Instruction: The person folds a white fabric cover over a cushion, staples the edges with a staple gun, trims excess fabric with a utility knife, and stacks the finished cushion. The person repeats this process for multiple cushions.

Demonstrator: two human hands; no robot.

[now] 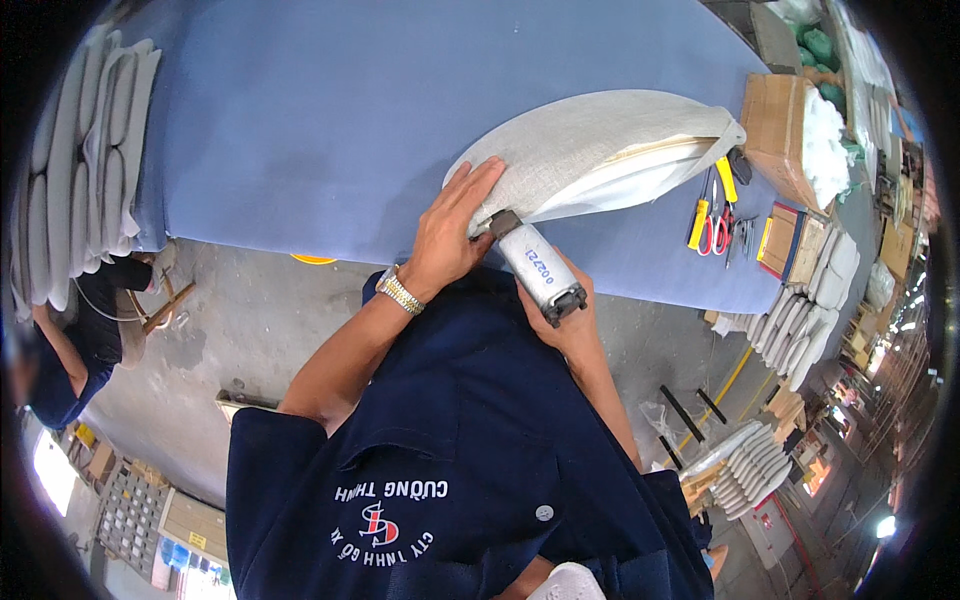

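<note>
**Navy shirt (455, 405) nearest my lens, staple gun (538, 268) at a part-covered panel (570, 150)**

Far left on my feed, grey pads (85, 170) stand stacked by the blue table (300, 120). Next comes the left hand (452, 228), its fingers straight and laid on the cloth, clamped on nothing that I can see. Beneath it, on the table's near side, right of middle, lies the panel. I judge the work partway: the broad face is covered, while the near side seems left to close — whether staples are in, I cannot tell. Its light-grey cloth looks smooth over a long curve, with a pale wooden edge (660, 148) and white lining (630, 185) bared. The staple gun's dark nose is at the near left corner — touching or just off, I cannot say. The right hand (578, 308) wraps the tool, apart from the left. Farther right lie red-handled scissors (722, 221), near a cardboard box (772, 125).
</note>
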